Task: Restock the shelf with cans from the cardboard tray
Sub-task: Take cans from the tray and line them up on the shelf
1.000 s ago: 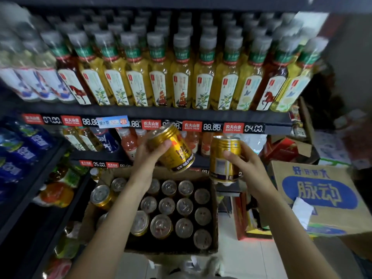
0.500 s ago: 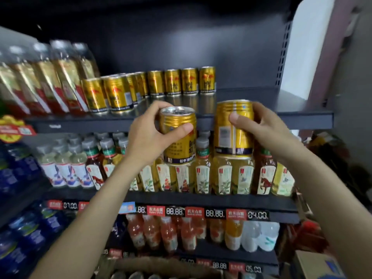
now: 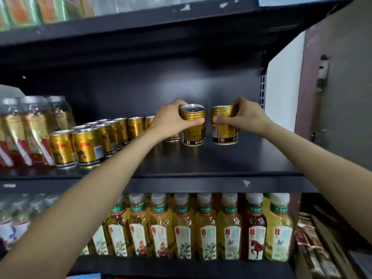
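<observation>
Both arms reach deep onto the dark metal shelf (image 3: 201, 164). My left hand (image 3: 171, 119) grips a gold can (image 3: 192, 129) by its upper rim, and the can stands upright at the shelf's back. My right hand (image 3: 243, 117) holds a second gold can (image 3: 224, 131) just to the right of it, a small gap between the two. Rows of the same gold cans (image 3: 86, 146) fill the shelf to the left, running back toward my left hand. The cardboard tray is out of view.
Bottles with gold and red labels (image 3: 26, 129) stand at the shelf's far left. Tea bottles (image 3: 181, 228) line the shelf below. Another shelf (image 3: 141, 23) hangs overhead. The shelf surface right of the held cans is bare up to the side upright (image 3: 262, 89).
Both hands have carried their cans from in front of the shelf edge to the back of the shelf, next to the standing row. My view has tilted upward.
</observation>
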{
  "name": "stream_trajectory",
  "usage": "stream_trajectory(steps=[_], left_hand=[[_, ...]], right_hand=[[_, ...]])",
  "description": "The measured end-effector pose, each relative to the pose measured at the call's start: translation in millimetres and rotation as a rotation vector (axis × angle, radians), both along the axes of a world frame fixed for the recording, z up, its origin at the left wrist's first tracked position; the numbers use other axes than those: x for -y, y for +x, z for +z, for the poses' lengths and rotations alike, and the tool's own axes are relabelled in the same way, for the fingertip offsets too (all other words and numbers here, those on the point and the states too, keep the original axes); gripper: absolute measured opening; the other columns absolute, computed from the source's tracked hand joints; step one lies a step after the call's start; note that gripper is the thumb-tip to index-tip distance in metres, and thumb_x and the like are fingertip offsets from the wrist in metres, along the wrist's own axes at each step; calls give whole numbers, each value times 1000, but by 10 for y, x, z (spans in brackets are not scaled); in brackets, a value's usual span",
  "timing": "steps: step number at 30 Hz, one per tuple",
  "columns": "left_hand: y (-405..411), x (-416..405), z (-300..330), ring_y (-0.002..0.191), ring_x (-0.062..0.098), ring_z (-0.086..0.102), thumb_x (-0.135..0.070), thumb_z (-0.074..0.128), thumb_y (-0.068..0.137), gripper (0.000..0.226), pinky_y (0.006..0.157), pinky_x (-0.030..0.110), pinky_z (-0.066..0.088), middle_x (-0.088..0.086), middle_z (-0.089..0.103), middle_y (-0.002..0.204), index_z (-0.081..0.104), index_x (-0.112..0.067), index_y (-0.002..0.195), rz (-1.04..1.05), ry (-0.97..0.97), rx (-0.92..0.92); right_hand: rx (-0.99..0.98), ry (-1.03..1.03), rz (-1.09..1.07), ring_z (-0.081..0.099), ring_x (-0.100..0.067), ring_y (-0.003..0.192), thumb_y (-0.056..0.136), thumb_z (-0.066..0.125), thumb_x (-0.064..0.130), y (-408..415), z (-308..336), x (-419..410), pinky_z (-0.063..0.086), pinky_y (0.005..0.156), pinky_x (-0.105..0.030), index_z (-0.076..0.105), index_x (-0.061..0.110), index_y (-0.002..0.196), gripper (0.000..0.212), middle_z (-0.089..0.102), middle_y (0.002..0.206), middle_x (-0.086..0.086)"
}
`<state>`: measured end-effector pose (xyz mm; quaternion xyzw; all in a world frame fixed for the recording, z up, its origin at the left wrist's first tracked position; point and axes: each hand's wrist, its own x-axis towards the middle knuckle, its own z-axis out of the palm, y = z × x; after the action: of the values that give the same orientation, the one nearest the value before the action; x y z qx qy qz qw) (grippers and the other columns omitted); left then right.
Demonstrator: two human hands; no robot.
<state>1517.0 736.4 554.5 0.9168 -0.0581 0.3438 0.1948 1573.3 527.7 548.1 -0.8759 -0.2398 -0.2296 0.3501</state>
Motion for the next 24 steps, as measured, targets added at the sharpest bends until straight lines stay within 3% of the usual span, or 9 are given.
stream_trajectory(steps=[3, 6, 10, 18, 20, 22, 24], left_hand=[[361, 128, 14, 102, 13, 55, -59, 68, 72, 62, 77, 24, 39, 0, 63, 117, 53, -18, 116, -1, 57, -47], [630, 225, -11, 100, 14, 56, -62, 64, 74, 63, 75, 26, 41, 0, 62, 114, 54, -16, 115, 22, 85, -74], [855, 337, -76, 105, 26, 58, -65, 59, 76, 69, 83, 35, 48, 7, 63, 115, 52, -10, 117, 79, 113, -92], [1065, 416, -262, 95, 23, 61, -65, 53, 79, 67, 68, 28, 41, 8, 63, 102, 54, -6, 111, 89, 107, -144], [1062, 415, -272, 104, 26, 59, -65, 51, 81, 69, 72, 29, 43, 11, 62, 110, 53, -6, 118, 110, 183, -106], [1003, 396, -274, 122, 26, 46, -65, 49, 82, 76, 87, 34, 45, 11, 49, 132, 41, -10, 134, 137, 377, -32], [933, 337, -276, 130, 23, 35, -66, 51, 80, 81, 97, 38, 41, 7, 37, 141, 33, -15, 140, 134, 606, 79]], right_hand=[[23, -107, -62, 63, -29, 97, 65, 68, 64, 277, -13, 43, 55, 81, -45, 42, 12, 125, 84, 62, 118, -11], [44, -190, -81, 63, -33, 99, 66, 67, 66, 448, -1, 85, 55, 80, -47, 43, 17, 127, 82, 63, 118, -13], [72, -229, -100, 62, -32, 102, 69, 64, 66, 602, -16, 125, 53, 84, -41, 47, 17, 125, 76, 65, 116, -11], [106, -299, -75, 65, -27, 95, 73, 64, 62, 790, -181, 206, 49, 74, -32, 49, 16, 125, 71, 68, 106, -10], [76, -324, -32, 64, -27, 97, 75, 61, 62, 816, -190, 265, 50, 77, -33, 46, 17, 127, 71, 66, 110, -11], [88, -368, -3, 59, -29, 105, 74, 60, 63, 823, -180, 372, 50, 86, -38, 42, 21, 131, 73, 58, 119, -12], [173, -427, 55, 48, -28, 119, 75, 65, 57, 807, -179, 495, 45, 96, -42, 38, 24, 136, 74, 47, 131, -9]])
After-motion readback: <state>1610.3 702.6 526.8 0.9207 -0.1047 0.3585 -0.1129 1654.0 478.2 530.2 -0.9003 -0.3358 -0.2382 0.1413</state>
